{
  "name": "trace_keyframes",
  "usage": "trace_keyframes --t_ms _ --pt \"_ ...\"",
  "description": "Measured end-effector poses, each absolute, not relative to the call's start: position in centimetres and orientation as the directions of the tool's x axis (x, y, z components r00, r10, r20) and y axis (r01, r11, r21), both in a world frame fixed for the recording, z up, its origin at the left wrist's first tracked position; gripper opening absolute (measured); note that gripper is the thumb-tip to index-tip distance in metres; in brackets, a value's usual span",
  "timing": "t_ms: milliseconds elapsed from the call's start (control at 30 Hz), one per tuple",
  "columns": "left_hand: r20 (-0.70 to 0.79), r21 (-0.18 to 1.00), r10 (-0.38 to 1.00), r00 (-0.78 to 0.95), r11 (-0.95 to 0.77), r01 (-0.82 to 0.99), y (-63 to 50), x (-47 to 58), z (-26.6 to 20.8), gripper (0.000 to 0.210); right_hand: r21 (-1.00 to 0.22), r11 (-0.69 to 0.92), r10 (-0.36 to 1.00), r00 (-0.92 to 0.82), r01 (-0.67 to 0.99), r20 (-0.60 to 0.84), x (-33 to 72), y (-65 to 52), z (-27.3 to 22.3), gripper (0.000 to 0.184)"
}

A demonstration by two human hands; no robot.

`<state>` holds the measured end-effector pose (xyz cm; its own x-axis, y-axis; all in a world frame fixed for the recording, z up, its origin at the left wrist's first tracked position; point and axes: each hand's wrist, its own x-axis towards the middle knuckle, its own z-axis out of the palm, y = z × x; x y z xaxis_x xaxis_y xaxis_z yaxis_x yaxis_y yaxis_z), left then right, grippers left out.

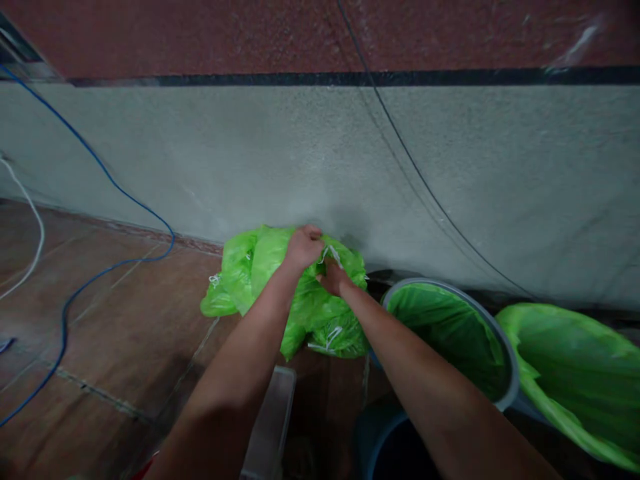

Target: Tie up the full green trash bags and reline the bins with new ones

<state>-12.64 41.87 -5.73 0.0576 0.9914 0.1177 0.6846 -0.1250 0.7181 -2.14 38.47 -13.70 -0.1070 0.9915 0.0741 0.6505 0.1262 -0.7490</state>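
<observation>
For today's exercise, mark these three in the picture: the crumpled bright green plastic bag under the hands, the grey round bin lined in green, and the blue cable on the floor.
Crumpled bright green plastic bag (250, 267): head view, upper left fold.
Grey round bin lined in green (505, 347): head view, right rim.
Blue cable (65, 313): head view, stretch lying on the floor.

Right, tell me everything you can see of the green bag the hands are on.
The green bag is thin, crinkled plastic, bright lime and slightly see-through, with white drawstrings showing at its top and sides. It lies slumped in a loose heap on the brown tiled floor, against the foot of the grey wall. The left hand grips its top; the right hand pinches the plastic just beside it.
</observation>
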Motion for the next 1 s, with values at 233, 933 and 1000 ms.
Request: trace_keyframes --t_ms 233,933,1000 --pt "0.141 0.841 0.985 -0.104 -0.063 0.537 30.3 -14.7 -7.0 0.039 -0.708 0.128 0.992 -0.084 0.695 0.096 1.3 34.8 -10.9 0.040" --pt "-0.347 0.795 0.910 -0.225 0.413 0.445 -16.1 -30.9 4.3 0.028 -0.877 -0.467 0.863 -0.156 0.115 -0.480 -1.5 0.0 1.6 0.045" --pt "-0.227 0.721 0.800 -0.555 0.522 0.457 -18.3 -35.0 5.3 0.031 -0.873 -0.474 0.866 -0.116 0.114 -0.486 -1.5 -1.9 2.3 0.046"
